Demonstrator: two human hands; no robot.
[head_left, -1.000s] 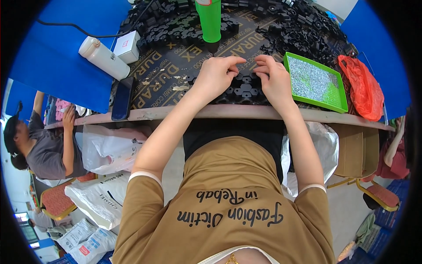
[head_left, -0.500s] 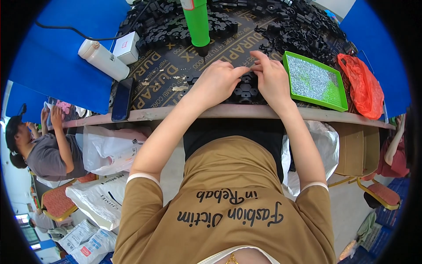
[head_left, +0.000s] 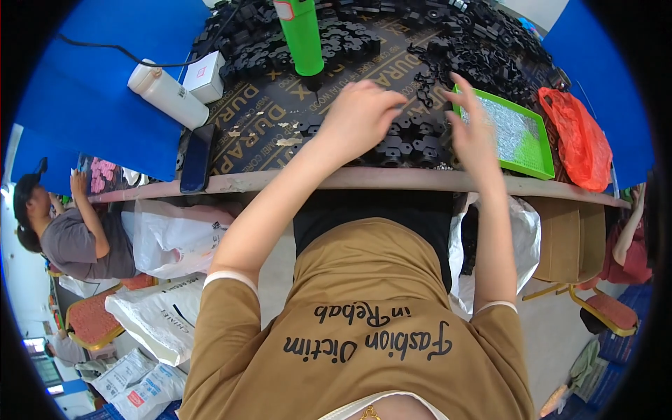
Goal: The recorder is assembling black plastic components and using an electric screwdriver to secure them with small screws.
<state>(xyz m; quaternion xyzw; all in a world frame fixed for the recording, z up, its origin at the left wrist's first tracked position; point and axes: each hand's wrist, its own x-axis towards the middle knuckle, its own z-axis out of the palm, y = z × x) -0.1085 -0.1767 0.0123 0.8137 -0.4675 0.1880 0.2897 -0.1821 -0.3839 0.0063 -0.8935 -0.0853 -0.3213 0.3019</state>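
Observation:
My left hand [head_left: 360, 119] is curled above the table, just beyond several black plastic parts [head_left: 406, 145]. Its thumb and forefinger are bent close together; whatever may be between them is too small to make out. Over the left rim of a green tray [head_left: 542, 150] is my right hand [head_left: 476, 136], fingers apart and somewhat blurred. Many small silvery metal pieces [head_left: 507, 126], apparently screws, lie in that tray. A green electric screwdriver [head_left: 301, 42] stands point down beyond my left hand, touched by neither hand.
Piles of black plastic parts [head_left: 483, 49] cover the table's far side. At left are a white bottle [head_left: 164, 94], a white box [head_left: 205, 77] and a phone [head_left: 198, 157]. A red plastic bag [head_left: 577, 140] lies right of the tray. Another person [head_left: 77, 224] sits at left.
My hands have parted. The right one has moved right to the tray and its fingers have spread, while the left has stayed nearly in place. The screwdriver has shifted slightly left.

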